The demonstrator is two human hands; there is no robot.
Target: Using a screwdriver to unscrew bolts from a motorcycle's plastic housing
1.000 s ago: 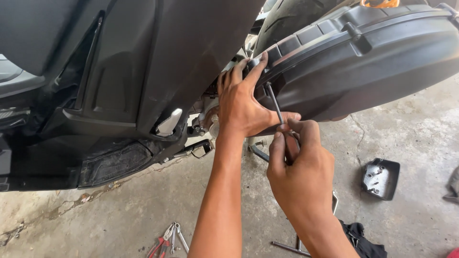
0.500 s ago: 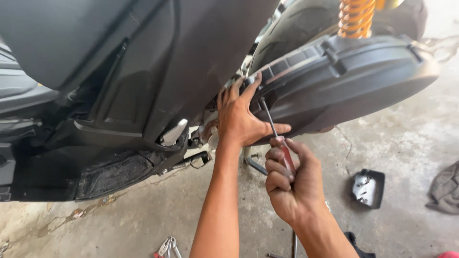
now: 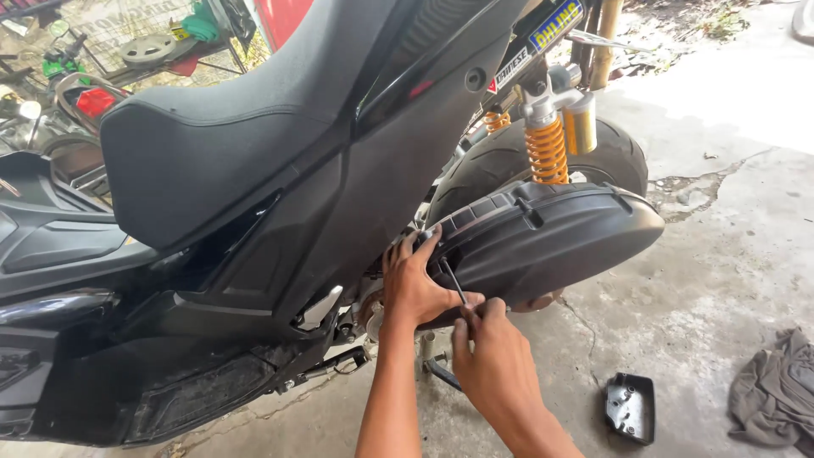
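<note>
Head view, right hand: the right hand [image 3: 500,365] is closed around the handle end of a slim screwdriver [image 3: 454,284], fingers bunched tight, the handle itself hidden inside the fist.
Head view, left hand: the left hand [image 3: 415,284] lies spread on the front edge of the black air-filter cover [image 3: 551,233], fingertips curled over its rim, thumb out towards the shaft; it grips nothing, it just steadies.
Screwdriver: thin dark shaft, tilted up and left, its tip lost behind the left fingers at the cover's front rim.
Where the cover is: low on the scooter's side, under the yellow shock spring [image 3: 547,151] and in front of the rear tyre [image 3: 509,157], just behind the black side panel [image 3: 373,187].
How the cover should handle: moulded plastic by the look of it, so probably light and fairly stiff, with some flex at the edges; ribbed top, smooth curved flank that looks slippery.
Where to hold it: I'd say the front rim, where the left fingers already sit, or the ribbed upper edge.
How the tool should handle: rigid and narrow, likely to slip off a screw head unless pressed straight in.
On the ground: a small black cover plate [image 3: 630,407] lies on the concrete floor [image 3: 721,280], a grey rag [image 3: 776,390] further right, both well apart from the hands.
</note>
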